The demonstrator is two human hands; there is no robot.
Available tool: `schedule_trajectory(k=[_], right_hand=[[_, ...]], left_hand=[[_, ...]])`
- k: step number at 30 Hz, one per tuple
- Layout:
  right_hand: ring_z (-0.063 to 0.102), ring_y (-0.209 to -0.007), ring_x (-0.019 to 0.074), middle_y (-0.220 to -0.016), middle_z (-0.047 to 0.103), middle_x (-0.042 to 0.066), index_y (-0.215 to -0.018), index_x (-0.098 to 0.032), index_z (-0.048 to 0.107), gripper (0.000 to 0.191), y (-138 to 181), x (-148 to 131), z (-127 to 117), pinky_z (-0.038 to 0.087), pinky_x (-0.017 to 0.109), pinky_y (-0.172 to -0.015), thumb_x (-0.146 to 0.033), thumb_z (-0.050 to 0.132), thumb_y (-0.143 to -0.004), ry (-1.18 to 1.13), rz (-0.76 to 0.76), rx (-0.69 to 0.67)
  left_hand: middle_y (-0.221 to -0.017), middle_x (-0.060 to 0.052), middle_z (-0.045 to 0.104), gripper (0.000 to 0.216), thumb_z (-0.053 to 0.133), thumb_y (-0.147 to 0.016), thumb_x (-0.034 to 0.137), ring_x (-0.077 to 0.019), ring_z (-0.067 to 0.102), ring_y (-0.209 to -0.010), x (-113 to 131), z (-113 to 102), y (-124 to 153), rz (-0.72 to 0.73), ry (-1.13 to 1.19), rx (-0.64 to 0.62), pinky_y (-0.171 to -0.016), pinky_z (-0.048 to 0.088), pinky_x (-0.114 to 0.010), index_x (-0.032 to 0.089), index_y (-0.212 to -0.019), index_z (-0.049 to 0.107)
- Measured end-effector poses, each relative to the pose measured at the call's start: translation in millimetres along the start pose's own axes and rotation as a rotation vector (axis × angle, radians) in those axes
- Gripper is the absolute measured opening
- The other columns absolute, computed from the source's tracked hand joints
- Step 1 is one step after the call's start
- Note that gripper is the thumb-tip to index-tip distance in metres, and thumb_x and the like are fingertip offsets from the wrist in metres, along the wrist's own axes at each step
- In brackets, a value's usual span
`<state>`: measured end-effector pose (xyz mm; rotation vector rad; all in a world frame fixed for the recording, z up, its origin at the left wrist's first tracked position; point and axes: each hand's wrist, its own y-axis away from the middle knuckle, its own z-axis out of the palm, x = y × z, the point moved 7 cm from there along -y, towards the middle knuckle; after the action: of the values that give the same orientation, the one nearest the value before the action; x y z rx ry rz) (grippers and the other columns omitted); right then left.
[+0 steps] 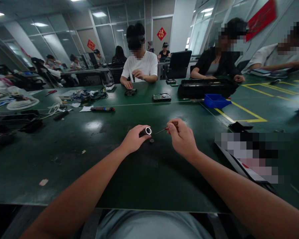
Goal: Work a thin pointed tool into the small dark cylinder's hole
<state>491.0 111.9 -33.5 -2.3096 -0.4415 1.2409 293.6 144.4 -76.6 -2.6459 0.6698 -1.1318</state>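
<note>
- Your left hand (pixel 134 138) has its fingers and thumb closed around a dark cylinder (pixel 142 132), just above the green table (pixel 139 179); its white-ringed end is turned toward the screwdriver, probably to keep that face reachable.
- Your right hand (pixel 180 137) grips the screwdriver (pixel 166 128) by its handle, fingers curled, likely for fine control; the tip points toward the cylinder, apparently apart from it.
- A small round part (pixel 151 141) lies just below the ringed end, near your left thumb, where a hand could nudge it.
- A partly blurred packet (pixel 229 156) lies beside your right forearm, possibly limiting it on that side.
- Farther off sit a blue bin (pixel 216 101), a circuit-board device (pixel 161 97) and a co-worker (pixel 139 66).
</note>
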Motion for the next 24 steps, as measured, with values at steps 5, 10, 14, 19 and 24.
schedule_trajectory(k=[5,10,14,19,24], right_hand=[[0.065,-0.07,0.019,-0.075,0.068,0.003,-0.093,-0.022,0.057,0.019,0,0,1,0.045,0.031,-0.065,-0.035,0.045,-0.099,-0.012,-0.007,-0.003],[0.066,-0.071,0.0193,-0.075,0.068,0.003,-0.093,-0.022,0.057,0.02,0,0,2,0.045,0.032,-0.065,-0.036,0.045,-0.099,-0.018,-0.013,0.0],[0.065,-0.07,0.0191,-0.075,0.068,0.003,-0.092,-0.022,0.057,0.02,0,-1,1,0.046,0.032,-0.065,-0.036,0.045,-0.099,-0.017,-0.013,-0.004],[0.065,-0.07,0.0191,-0.074,0.067,0.003,-0.092,-0.022,0.057,0.019,-1,-2,2,0.045,0.031,-0.065,-0.035,0.045,-0.099,-0.006,-0.003,-0.019],[0.065,-0.069,0.0192,-0.073,0.067,0.003,-0.092,-0.023,0.058,0.019,-1,-1,2,0.044,0.031,-0.063,-0.035,0.045,-0.098,0.013,0.009,-0.019]], left_hand=[[-0.122,-0.009,0.064,0.041,0.055,-0.096,0.032,-0.022,0.062,-0.108,-14,-2,0,-0.11,0.259,0.089,-0.099,0.047,-0.039,0.023,-0.136,0.05],[-0.11,-0.008,0.064,0.038,0.048,-0.098,0.042,-0.0214,0.062,-0.095,-10,-4,3,-0.149,0.14,0.051,-0.087,0.049,-0.038,0.021,-0.13,0.051],[-0.112,-0.009,0.065,0.031,0.051,-0.097,0.041,-0.0253,0.061,-0.101,4,0,3,-0.086,-0.081,-0.046,-0.089,0.049,-0.041,0.019,-0.119,0.058],[-0.122,-0.01,0.062,0.031,0.043,-0.1,0.033,-0.0274,0.061,-0.106,13,13,6,-0.021,-0.302,-0.171,-0.086,0.05,-0.041,0.02,-0.124,0.059],[-0.109,-0.01,0.065,0.037,0.055,-0.094,0.046,-0.0291,0.063,-0.097,17,25,9,0.023,-0.482,-0.254,-0.076,0.051,-0.038,0.022,-0.121,0.064]])
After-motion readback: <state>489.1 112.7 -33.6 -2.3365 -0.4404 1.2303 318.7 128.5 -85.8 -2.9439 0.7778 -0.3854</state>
